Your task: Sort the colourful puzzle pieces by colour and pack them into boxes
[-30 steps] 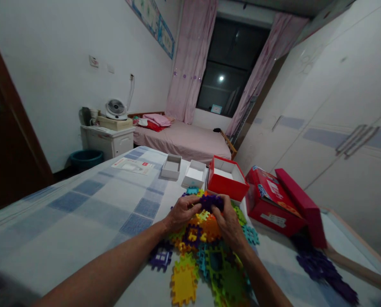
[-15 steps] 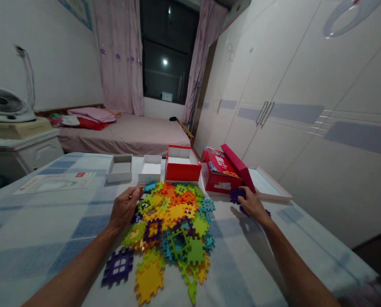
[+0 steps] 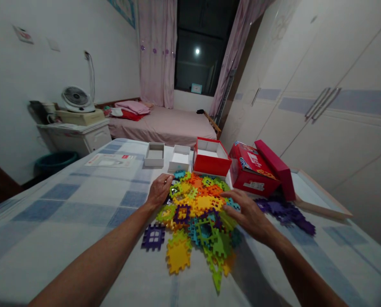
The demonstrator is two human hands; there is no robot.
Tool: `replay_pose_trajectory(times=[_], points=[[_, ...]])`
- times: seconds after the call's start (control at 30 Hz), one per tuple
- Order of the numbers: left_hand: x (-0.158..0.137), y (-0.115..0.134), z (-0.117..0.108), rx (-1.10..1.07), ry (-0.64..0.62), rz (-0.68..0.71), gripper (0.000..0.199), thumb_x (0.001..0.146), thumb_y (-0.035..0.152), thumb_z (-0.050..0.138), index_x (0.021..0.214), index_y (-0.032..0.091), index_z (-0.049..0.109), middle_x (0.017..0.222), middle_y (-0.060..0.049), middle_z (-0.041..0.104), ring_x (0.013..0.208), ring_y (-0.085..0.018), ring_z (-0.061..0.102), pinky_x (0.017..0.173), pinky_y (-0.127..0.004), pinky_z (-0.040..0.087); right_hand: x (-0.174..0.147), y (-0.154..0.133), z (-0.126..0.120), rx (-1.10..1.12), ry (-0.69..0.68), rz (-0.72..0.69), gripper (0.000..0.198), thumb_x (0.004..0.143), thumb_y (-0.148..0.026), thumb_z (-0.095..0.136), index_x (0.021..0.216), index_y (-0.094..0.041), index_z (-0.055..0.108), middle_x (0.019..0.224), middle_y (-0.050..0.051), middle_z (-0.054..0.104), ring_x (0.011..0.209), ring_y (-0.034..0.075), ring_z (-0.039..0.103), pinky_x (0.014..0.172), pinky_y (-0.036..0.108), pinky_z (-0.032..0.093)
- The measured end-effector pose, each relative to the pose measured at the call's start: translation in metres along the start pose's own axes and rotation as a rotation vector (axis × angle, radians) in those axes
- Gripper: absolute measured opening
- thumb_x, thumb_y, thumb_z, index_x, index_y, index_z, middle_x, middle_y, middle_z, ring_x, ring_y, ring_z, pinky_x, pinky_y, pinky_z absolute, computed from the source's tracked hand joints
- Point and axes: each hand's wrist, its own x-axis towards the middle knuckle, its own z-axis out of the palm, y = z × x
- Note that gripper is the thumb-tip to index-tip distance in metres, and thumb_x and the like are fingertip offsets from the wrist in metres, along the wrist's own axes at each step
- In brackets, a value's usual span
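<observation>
A heap of plastic interlocking building pieces (image 3: 205,203) in yellow, green, orange, blue and purple lies before me. My left hand (image 3: 160,189) rests at the heap's left edge, fingers curled closed; whatever they hold is hidden. Over the right side of the heap hovers my right hand (image 3: 248,213), fingers apart and holding nothing. A purple window piece (image 3: 153,237) and a yellow piece (image 3: 178,255) lie at the near edge, with a pointed green piece (image 3: 216,277) beside them. Separate purple pieces (image 3: 288,214) form a group to the right.
Behind the heap stand a grey box (image 3: 154,161), a white box (image 3: 179,164) and an open red box (image 3: 211,165). A red printed carton (image 3: 254,185) and a shallow tray (image 3: 326,209) are at the right. A paper sheet (image 3: 109,160) lies at the back left of the checked tablecloth (image 3: 91,204).
My right hand has let go of a purple piece by the red carton and moved left to the heap. My left hand stays at the heap's left edge. The view has turned left.
</observation>
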Motion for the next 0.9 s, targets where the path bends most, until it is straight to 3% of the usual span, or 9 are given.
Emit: replay_pose_trajectory(times=[0.17, 0.3, 0.43, 0.53, 0.67, 0.8, 0.9], points=[[-0.001, 0.000, 0.001, 0.017, -0.010, 0.002, 0.039, 0.088, 0.039, 0.034, 0.092, 0.017, 0.066, 0.095, -0.007, 0.067, 0.092, -0.020, 0.061, 0.083, -0.030, 0.045, 0.025, -0.058, 0.045, -0.170, -0.045, -0.137, 0.029, 0.085, -0.040, 0.054, 0.103, -0.019, 0.063, 0.103, 0.009, 0.059, 0.101, 0.023, 0.050, 0.090, 0.039, 0.039], [-0.001, 0.000, 0.001, 0.030, -0.018, 0.011, 0.037, 0.089, 0.037, 0.034, 0.092, 0.018, 0.066, 0.094, -0.006, 0.067, 0.092, -0.019, 0.060, 0.083, -0.030, 0.045, 0.040, -0.071, 0.073, -0.361, -0.079, -0.114, 0.031, 0.079, -0.046, 0.060, 0.089, -0.017, 0.063, 0.098, 0.011, 0.059, 0.096, 0.026, 0.048, 0.084, 0.041, 0.038], [0.000, -0.002, 0.002, 0.038, -0.023, 0.017, 0.036, 0.089, 0.035, 0.034, 0.091, 0.018, 0.065, 0.094, -0.006, 0.066, 0.092, -0.019, 0.059, 0.084, -0.030, 0.044, 0.046, -0.073, 0.086, -0.313, -0.126, -0.082, 0.013, 0.079, -0.028, 0.061, 0.087, -0.019, 0.060, 0.095, 0.008, 0.060, 0.093, 0.023, 0.049, 0.080, 0.036, 0.036], [0.000, -0.002, 0.002, 0.045, -0.022, 0.020, 0.036, 0.089, 0.035, 0.034, 0.090, 0.018, 0.065, 0.093, -0.006, 0.066, 0.091, -0.019, 0.060, 0.084, -0.029, 0.044, 0.047, -0.070, 0.078, -0.157, -0.093, -0.059, 0.004, 0.081, -0.018, 0.054, 0.083, -0.019, 0.057, 0.085, 0.003, 0.061, 0.083, 0.018, 0.051, 0.074, 0.030, 0.036], [-0.001, -0.001, 0.001, 0.051, -0.021, 0.023, 0.037, 0.089, 0.034, 0.033, 0.089, 0.017, 0.065, 0.092, -0.006, 0.066, 0.089, -0.018, 0.060, 0.081, -0.029, 0.045, 0.042, -0.056, 0.038, 0.002, 0.018, 0.042, 0.013, 0.087, -0.023, 0.043, 0.085, -0.020, 0.055, 0.079, 0.001, 0.061, 0.075, 0.015, 0.054, 0.068, 0.026, 0.037], [-0.001, 0.002, 0.001, 0.049, -0.022, 0.029, 0.036, 0.089, 0.033, 0.034, 0.086, 0.018, 0.066, 0.092, -0.006, 0.066, 0.089, -0.018, 0.060, 0.082, -0.028, 0.044, 0.021, -0.038, 0.006, -0.036, -0.132, 0.092, 0.019, 0.086, -0.026, 0.042, 0.090, -0.021, 0.059, 0.078, 0.001, 0.063, 0.073, 0.017, 0.057, 0.067, 0.028, 0.039], [-0.001, 0.002, 0.001, 0.047, -0.025, 0.036, 0.036, 0.089, 0.033, 0.034, 0.084, 0.018, 0.066, 0.092, -0.006, 0.066, 0.090, -0.019, 0.060, 0.084, -0.029, 0.044, 0.005, -0.029, 0.008, -0.056, -0.208, 0.091, 0.023, 0.086, -0.028, 0.043, 0.100, -0.022, 0.061, 0.093, 0.004, 0.065, 0.087, 0.019, 0.059, 0.078, 0.031, 0.041]])
